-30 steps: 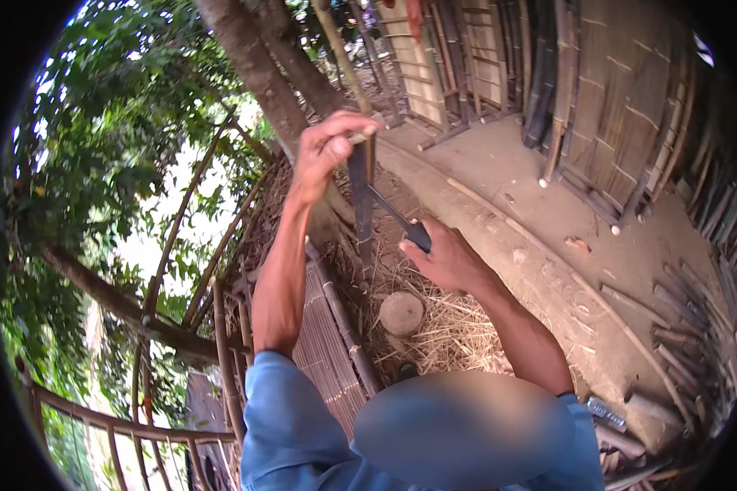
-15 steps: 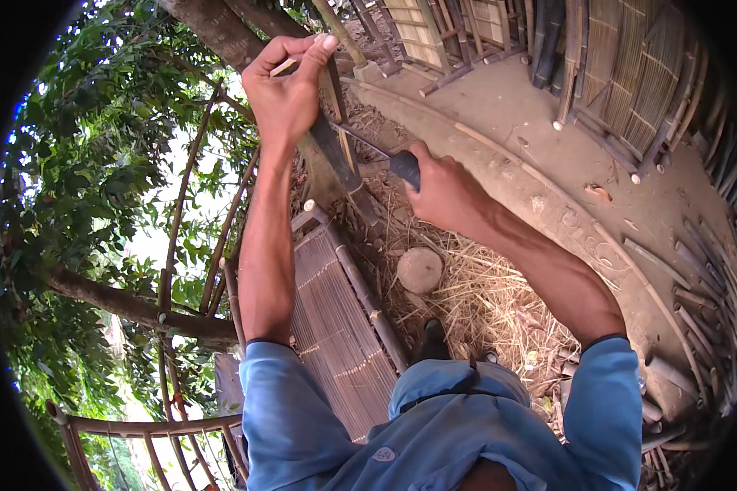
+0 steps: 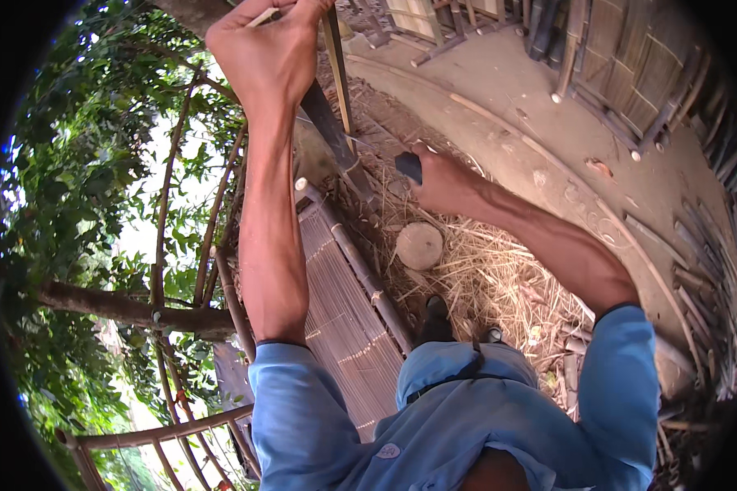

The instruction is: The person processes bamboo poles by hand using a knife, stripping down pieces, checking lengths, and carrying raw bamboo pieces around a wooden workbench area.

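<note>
High up at the top edge, my left hand (image 3: 272, 57) is closed around a narrow bamboo strip (image 3: 337, 74). The strip hangs down beside a dark flat post (image 3: 332, 135); the hand's fingertips are partly cut off by the picture's edge. Lower and to the right, my right hand (image 3: 446, 182) grips the black handle of a knife (image 3: 409, 167). Its thin blade is blurred and points up and left, close to the strip's lower end. Whether the blade touches the strip I cannot tell.
A slatted bamboo bench (image 3: 344, 315) stands left of my legs. Near my feet are a round wooden stump (image 3: 419, 245) and straw shavings (image 3: 499, 286). Bamboo poles (image 3: 708, 286) lie at the right, woven panels (image 3: 630, 82) stand behind, and a railing (image 3: 151, 434) and leafy branches are left.
My left hand has risen toward the top edge with the strip. My right hand and the knife have shifted slightly down, and more of the strip shows. The whole view has tilted a little.
</note>
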`<state>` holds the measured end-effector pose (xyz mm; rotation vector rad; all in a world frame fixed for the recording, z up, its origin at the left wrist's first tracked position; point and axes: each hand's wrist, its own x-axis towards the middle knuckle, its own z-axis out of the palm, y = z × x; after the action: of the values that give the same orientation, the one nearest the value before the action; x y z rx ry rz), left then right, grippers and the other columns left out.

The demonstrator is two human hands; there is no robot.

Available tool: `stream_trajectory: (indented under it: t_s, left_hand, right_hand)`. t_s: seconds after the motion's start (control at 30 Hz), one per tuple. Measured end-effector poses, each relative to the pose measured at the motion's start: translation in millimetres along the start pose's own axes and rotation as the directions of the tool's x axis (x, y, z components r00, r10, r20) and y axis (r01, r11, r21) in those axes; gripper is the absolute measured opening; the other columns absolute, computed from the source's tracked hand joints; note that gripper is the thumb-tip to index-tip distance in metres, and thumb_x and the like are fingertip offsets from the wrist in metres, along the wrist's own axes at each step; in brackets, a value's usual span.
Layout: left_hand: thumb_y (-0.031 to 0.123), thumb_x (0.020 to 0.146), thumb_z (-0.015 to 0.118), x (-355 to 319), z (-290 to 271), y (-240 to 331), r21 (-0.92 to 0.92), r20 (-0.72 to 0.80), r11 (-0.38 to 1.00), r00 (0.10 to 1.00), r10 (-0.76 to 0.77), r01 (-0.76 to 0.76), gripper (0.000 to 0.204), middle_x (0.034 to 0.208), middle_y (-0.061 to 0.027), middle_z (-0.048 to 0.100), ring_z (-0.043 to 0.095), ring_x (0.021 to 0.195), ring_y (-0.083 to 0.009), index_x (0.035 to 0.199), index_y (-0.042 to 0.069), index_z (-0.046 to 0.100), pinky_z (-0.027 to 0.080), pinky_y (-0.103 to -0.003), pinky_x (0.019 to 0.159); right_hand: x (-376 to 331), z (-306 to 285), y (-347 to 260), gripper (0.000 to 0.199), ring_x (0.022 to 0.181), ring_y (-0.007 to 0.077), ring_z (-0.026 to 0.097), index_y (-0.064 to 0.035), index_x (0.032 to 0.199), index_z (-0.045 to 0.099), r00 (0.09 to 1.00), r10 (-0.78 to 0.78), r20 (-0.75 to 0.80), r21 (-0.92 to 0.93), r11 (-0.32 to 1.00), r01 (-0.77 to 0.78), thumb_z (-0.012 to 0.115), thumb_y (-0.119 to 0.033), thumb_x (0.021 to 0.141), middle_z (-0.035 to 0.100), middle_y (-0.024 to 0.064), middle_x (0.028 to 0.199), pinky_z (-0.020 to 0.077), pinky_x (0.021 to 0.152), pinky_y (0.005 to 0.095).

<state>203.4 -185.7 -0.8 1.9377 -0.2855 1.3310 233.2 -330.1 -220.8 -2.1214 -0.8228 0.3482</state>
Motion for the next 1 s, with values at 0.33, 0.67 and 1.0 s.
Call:
stream_trajectory:
  t_s: [0.33,0.67,1.0]
  left_hand:
    - [0.015,0.089,0.081,-17,34,16,0.061,-0.028,0.997,0.998,0.050,-0.049,0.018,0.074,-0.0024,0.073,0.060,0.065,-0.0083,0.089,-0.002,0.079,0.048,-0.026,0.060]
    - [0.011,0.086,0.080,-45,35,-24,-0.128,-0.055,0.951,0.959,0.277,-0.282,0.025,0.086,-0.0074,0.065,0.061,0.077,-0.0144,0.103,-0.001,0.066,0.048,-0.030,0.068]
    - [0.006,0.092,0.077,-10,-32,-27,-0.024,-0.074,0.999,0.997,0.035,-0.037,0.022,0.091,-0.0025,0.069,0.056,0.075,-0.0048,0.111,0.001,0.065,0.043,-0.021,0.064]
  right_hand:
    - [16,-60,19,0.047,0.077,0.0432,0.072,0.0034,0.122,0.049,0.982,-0.173,-0.072,-0.535,0.838,0.108,0.067,-0.011,0.082,0.069,0.0275,0.083,0.0563,0.060,0.0508]
    - [-25,-45,17,0.045,0.064,0.0222,0.066,0.0015,0.113,0.061,0.999,-0.007,0.034,0.094,0.996,0.003,0.076,-0.034,0.090,0.067,0.0105,0.078,0.0546,0.061,0.0372]
    - [-194,-71,-4,0.037,0.067,0.0097,0.052,-0.0013,0.107,0.063,0.970,-0.030,-0.243,0.467,0.872,0.144,0.083,-0.026,0.087,0.055,0.0000,0.077,0.0429,0.059,0.0280]
